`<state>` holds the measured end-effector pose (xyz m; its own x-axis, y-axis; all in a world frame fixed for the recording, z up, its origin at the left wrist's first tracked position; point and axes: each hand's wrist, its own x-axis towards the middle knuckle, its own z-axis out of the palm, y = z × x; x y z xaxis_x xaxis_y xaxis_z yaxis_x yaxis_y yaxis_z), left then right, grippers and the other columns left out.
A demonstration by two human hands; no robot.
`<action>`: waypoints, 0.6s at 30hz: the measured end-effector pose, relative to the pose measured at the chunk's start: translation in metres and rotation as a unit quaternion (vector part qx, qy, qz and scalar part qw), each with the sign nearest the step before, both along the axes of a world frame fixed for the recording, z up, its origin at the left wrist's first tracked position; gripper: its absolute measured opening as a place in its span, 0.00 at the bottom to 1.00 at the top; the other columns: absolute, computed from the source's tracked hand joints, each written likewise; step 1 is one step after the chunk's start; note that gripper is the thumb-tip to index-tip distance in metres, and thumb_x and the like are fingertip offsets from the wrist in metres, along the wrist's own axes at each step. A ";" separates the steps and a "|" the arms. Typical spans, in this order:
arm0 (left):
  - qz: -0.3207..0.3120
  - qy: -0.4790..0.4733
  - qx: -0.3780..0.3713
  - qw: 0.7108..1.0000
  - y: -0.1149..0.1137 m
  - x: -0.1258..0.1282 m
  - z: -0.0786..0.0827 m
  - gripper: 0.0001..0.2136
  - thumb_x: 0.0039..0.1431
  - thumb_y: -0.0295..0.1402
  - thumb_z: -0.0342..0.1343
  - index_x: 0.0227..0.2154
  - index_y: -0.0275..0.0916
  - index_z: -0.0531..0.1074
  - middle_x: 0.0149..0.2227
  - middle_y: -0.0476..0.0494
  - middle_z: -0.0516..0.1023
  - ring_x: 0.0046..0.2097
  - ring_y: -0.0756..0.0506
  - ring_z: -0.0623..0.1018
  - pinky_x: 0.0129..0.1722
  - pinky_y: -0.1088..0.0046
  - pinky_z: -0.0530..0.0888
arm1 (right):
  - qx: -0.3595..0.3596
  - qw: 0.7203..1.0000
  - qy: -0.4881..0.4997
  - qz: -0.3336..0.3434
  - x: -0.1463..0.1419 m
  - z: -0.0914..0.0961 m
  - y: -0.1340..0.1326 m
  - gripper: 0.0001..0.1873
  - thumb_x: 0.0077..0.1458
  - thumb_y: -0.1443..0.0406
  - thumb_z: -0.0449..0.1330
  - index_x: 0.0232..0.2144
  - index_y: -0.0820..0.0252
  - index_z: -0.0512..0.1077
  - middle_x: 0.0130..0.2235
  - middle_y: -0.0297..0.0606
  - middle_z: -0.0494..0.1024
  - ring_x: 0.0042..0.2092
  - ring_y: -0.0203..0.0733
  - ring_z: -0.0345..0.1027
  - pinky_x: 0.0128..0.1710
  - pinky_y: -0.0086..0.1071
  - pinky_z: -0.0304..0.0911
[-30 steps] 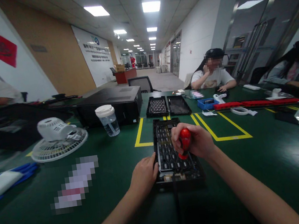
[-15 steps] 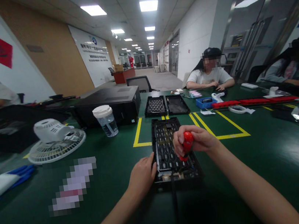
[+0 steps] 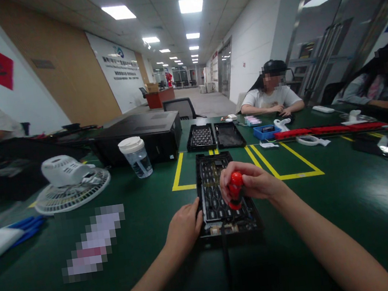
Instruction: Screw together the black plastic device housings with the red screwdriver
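A black case (image 3: 204, 189) lies on the green table in front of me, its inside lined with rows of dark hexagonal cells. My left hand (image 3: 184, 224) is closed on the case's left edge, fingertips and thumb at the rim. My right hand (image 3: 251, 180) is wrapped around a red-handled screwdriver (image 3: 236, 187), held above the right half of the cells. The handle's rounded end points up; the tool's shaft and tip are hidden by the handle and fingers. A dark strap or cable (image 3: 225, 252) runs from the case's near end toward me.
Beyond lie another celled tray (image 3: 200, 137) and a black lid (image 3: 229, 135). A lidded cup (image 3: 137, 158), a white fan (image 3: 69, 182) and a large black box (image 3: 140, 124) stand left. A blue box (image 3: 266, 131) and red strip (image 3: 325, 131) are right. Other people sit around.
My right hand and the screwdriver have shifted slightly left over the cells, and the handle has tilted more upright. My left hand stays at the case's edge.
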<state>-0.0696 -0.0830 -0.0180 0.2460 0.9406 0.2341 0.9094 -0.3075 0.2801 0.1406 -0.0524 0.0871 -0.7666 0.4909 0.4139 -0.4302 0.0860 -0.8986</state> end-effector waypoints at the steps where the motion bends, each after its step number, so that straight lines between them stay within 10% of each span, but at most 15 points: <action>1: 0.001 -0.001 -0.002 1.000 0.000 0.000 0.000 0.20 0.61 0.37 0.39 0.54 0.37 0.60 0.47 0.40 0.72 0.47 0.46 0.71 0.47 0.70 0.66 | 0.002 1.000 0.000 -0.005 0.000 0.000 0.000 0.14 0.53 0.58 0.56 0.37 0.64 0.66 0.33 0.41 0.70 0.33 0.40 0.68 0.31 0.34 0.62; 18: 0.001 -0.003 -0.008 1.000 0.001 0.000 -0.002 0.20 0.62 0.38 0.39 0.54 0.37 0.59 0.48 0.40 0.71 0.48 0.46 0.70 0.48 0.69 0.65 | 0.042 0.991 0.024 -0.122 -0.004 0.003 0.000 0.14 0.47 0.66 0.62 0.32 0.58 0.59 0.34 0.34 0.65 0.34 0.38 0.66 0.28 0.36 0.69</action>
